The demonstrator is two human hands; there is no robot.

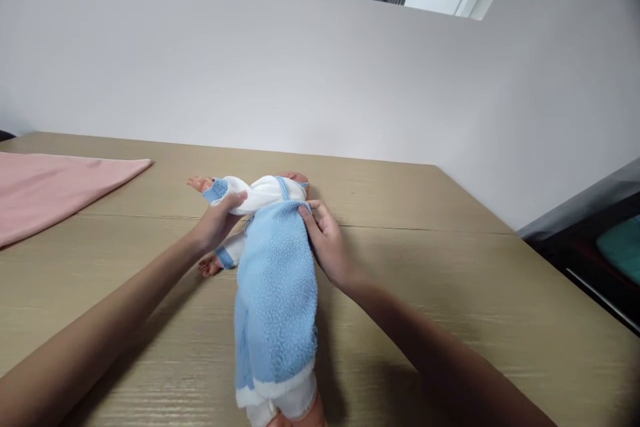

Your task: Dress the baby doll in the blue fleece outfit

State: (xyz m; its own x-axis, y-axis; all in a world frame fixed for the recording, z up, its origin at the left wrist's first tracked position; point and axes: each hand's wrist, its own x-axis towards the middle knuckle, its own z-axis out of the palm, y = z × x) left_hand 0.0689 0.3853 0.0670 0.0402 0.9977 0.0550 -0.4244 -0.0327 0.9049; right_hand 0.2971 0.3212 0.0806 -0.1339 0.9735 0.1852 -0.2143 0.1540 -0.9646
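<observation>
A baby doll (pixel 294 177) lies on its side on the table, head away from me and legs at the bottom edge. It wears white sleeves with blue cuffs and a light blue fleece garment (pixel 280 280) with a white hem. My left hand (pixel 220 217) is closed around the doll's upper white sleeve (pixel 257 193), thumb on top. At the garment's top edge by the shoulder, my right hand (pixel 327 243) pinches the blue fleece between thumb and fingers. The doll's other arm (pixel 225 253) rests below my left hand. Most of its face is turned out of sight.
The wooden table (pixel 415 267) has a seam running across it. A pink cloth (pixel 55 190) lies flat at the left. Behind the table stands a white partition wall (pixel 250 67). A dark-framed object with teal fabric (pixel 623 247) is beyond the right edge.
</observation>
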